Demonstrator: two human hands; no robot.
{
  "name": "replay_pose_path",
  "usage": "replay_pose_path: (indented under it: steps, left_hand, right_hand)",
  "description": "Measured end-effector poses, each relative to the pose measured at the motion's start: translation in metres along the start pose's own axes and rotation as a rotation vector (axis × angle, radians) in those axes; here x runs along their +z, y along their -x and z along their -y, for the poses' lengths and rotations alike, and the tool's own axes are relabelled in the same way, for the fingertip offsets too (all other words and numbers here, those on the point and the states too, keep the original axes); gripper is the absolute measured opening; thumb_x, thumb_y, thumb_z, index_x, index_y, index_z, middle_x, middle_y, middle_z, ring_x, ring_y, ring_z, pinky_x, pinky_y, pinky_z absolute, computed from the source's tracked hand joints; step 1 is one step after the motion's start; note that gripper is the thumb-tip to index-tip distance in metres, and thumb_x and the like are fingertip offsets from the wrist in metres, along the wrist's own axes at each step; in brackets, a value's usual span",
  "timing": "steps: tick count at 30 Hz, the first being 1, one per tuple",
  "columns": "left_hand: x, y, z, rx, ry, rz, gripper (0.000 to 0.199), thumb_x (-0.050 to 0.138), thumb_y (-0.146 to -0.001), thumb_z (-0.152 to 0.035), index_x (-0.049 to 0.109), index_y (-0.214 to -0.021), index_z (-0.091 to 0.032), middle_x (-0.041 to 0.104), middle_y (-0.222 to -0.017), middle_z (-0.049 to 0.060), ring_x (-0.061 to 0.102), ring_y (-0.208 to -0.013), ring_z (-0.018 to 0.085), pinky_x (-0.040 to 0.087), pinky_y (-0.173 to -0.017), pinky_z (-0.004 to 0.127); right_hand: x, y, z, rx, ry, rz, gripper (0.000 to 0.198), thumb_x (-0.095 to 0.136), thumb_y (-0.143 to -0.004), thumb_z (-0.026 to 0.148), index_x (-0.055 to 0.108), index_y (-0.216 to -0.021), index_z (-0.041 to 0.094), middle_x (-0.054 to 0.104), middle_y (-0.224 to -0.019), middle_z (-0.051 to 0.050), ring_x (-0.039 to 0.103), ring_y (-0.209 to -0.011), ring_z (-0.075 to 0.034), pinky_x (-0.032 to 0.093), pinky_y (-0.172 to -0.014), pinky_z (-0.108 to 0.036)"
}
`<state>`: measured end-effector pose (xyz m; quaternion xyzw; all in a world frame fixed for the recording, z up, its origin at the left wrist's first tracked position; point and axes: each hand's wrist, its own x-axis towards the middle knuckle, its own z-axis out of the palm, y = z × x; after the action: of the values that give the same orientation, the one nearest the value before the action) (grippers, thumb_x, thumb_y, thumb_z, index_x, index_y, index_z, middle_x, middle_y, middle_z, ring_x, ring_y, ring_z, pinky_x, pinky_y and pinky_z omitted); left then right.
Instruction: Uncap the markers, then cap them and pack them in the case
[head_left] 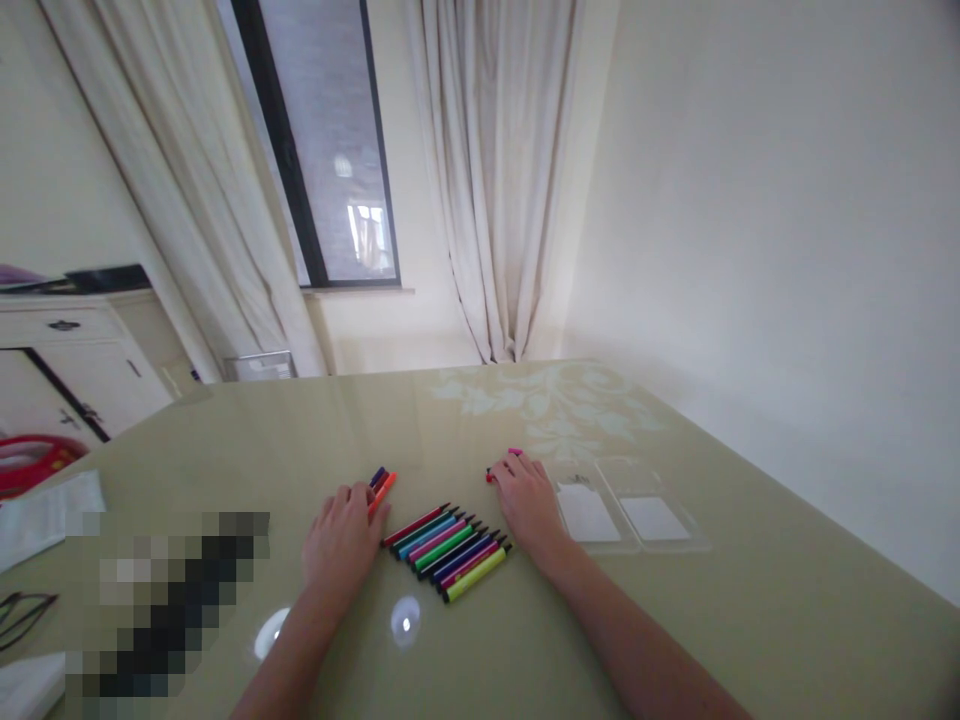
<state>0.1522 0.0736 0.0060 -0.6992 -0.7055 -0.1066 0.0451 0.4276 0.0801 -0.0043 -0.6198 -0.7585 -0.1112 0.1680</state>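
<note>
My left hand [341, 532] is closed around several felt-tip pens. An orange felt-tip pen [384, 492] and a dark purple one [377, 477] stick out past its fingers. To the right of it, a slanted row of felt-tip pens [454, 548] in red, green, blue, pink and yellow lies side by side on the table. Beyond the row's right end, my right hand [525, 495] rests with fingers curled over felt-tip pens. Only a pink end [515, 451] and a red end [490, 477] show; the rest is hidden beneath the fingers.
A clear plastic case [637, 547] lies opened flat right of my right hand, with white paper in both halves. At the left are eyeglasses [26, 612], a white packet [52, 515] and a blurred-out patch. The glossy table [750, 620] runs along the right wall.
</note>
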Motion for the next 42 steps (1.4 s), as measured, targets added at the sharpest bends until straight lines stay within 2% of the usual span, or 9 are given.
replay_pose_path:
  steps: [9,13,17,21,25,30,33,36,42]
  left_hand:
    - [0.003,-0.001,-0.007,0.084,0.015,-0.003,0.021,0.05,-0.102,-0.03,0.068,-0.103,-0.021,0.068,-0.109,0.01,0.063,-0.106,0.027,0.048,-0.091,0.039]
    - [0.008,0.003,-0.022,0.35,0.208,-0.088,0.023,0.046,-0.105,-0.03,0.066,-0.098,-0.022,0.069,-0.106,0.008,0.063,-0.101,0.025,0.048,-0.093,0.038]
    - [0.008,0.014,-0.041,0.546,0.336,-0.096,0.024,0.041,-0.107,-0.028,0.064,-0.105,-0.023,0.07,-0.103,0.006,0.065,-0.095,0.024,0.049,-0.089,0.037]
    - [0.003,0.022,-0.046,0.537,0.319,-0.048,0.02,0.048,-0.105,-0.035,0.065,-0.109,-0.024,0.072,-0.106,0.006,0.066,-0.099,0.024,0.048,-0.09,0.035]
    - [-0.007,0.024,-0.049,0.406,0.182,0.038,0.028,0.052,-0.102,-0.048,0.067,-0.096,-0.025,0.075,-0.096,0.005,0.07,-0.09,0.025,0.047,-0.075,0.032]
    - [-0.019,0.015,-0.041,0.142,0.073,0.134,0.051,0.04,-0.1,-0.066,0.065,-0.08,-0.025,0.074,-0.079,0.005,0.072,-0.079,0.028,0.043,-0.064,0.032]
    - [-0.015,0.008,-0.028,0.07,0.147,0.094,0.048,0.04,-0.101,-0.066,0.066,-0.099,-0.025,0.076,-0.103,0.008,0.072,-0.093,0.029,0.048,-0.073,0.034]
    - [-0.002,0.005,-0.02,0.103,0.208,0.029,0.041,0.042,-0.103,-0.056,0.061,-0.116,-0.023,0.069,-0.126,0.011,0.068,-0.11,0.027,0.049,-0.089,0.036]
    - [0.015,0.003,-0.018,0.231,0.241,0.012,0.034,0.038,-0.106,-0.045,0.063,-0.102,-0.022,0.07,-0.11,0.009,0.066,-0.106,0.026,0.048,-0.094,0.038]
  right_hand:
    - [-0.02,0.013,0.019,-0.116,-0.178,-0.066,0.011,0.06,-0.102,0.024,0.071,-0.104,0.022,0.071,-0.107,-0.005,0.061,-0.105,-0.023,0.043,-0.099,-0.037]
    - [-0.019,0.017,0.027,-0.251,-0.279,-0.145,0.033,0.061,-0.103,0.029,0.062,-0.135,0.023,0.069,-0.126,-0.009,0.06,-0.116,-0.023,0.043,-0.103,-0.036]
    - [-0.014,0.018,0.028,-0.367,-0.238,-0.122,0.022,0.058,-0.104,0.026,0.069,-0.123,0.022,0.074,-0.107,-0.007,0.064,-0.102,-0.021,0.045,-0.097,-0.035]
    - [-0.011,0.019,0.027,-0.445,-0.224,-0.111,0.021,0.062,-0.103,0.024,0.069,-0.122,0.021,0.075,-0.103,-0.005,0.065,-0.097,-0.021,0.044,-0.096,-0.035]
    - [-0.012,0.02,0.03,-0.496,-0.255,-0.125,0.021,0.06,-0.104,0.026,0.069,-0.123,0.022,0.077,-0.106,-0.005,0.066,-0.096,-0.02,0.043,-0.097,-0.035]
    - [-0.015,0.016,0.023,-0.389,-0.293,-0.191,0.017,0.061,-0.103,0.025,0.072,-0.117,0.024,0.077,-0.099,-0.004,0.066,-0.093,-0.02,0.045,-0.092,-0.033]
    - [-0.015,0.012,0.012,-0.196,-0.315,-0.257,0.015,0.063,-0.102,0.025,0.075,-0.111,0.024,0.073,-0.096,-0.005,0.064,-0.095,-0.021,0.047,-0.089,-0.033]
    - [-0.012,0.008,0.002,-0.017,-0.303,-0.224,0.012,0.066,-0.099,0.023,0.077,-0.104,0.024,0.069,-0.1,-0.007,0.063,-0.099,-0.023,0.049,-0.088,-0.032]
    - [-0.005,0.005,-0.005,0.044,-0.188,0.025,0.011,0.064,-0.1,0.023,0.074,-0.104,0.023,0.07,-0.106,-0.006,0.063,-0.104,-0.024,0.046,-0.091,-0.033]
